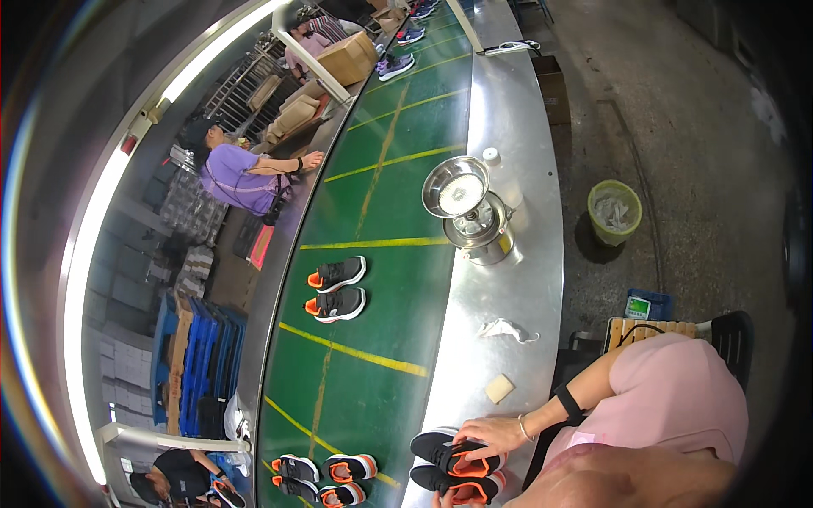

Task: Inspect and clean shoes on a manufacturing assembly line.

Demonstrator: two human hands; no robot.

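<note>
A pair of black sneakers with orange lining lies side by side on the metal ledge at the bottom. My right hand (495,433), with a bracelet at the wrist, rests over the upper sneaker (434,442), its fingers closed around the lacing and opening. At the frame's lower edge, my left hand (461,499) is partly cut off, with fingers gripping the lower sneaker (430,479). A pale yellow block (500,389) sits just beyond my right hand. Farther up the ledge lies a crumpled white cloth (506,329).
Black-and-orange sneakers (340,305) stand in pairs on the green conveyor belt (398,195). A metal pot with a dish (456,188) stands on the ledge (529,254). A yellow bin (614,213) is on the floor at right. Co-workers (246,173) line the belt's far side.
</note>
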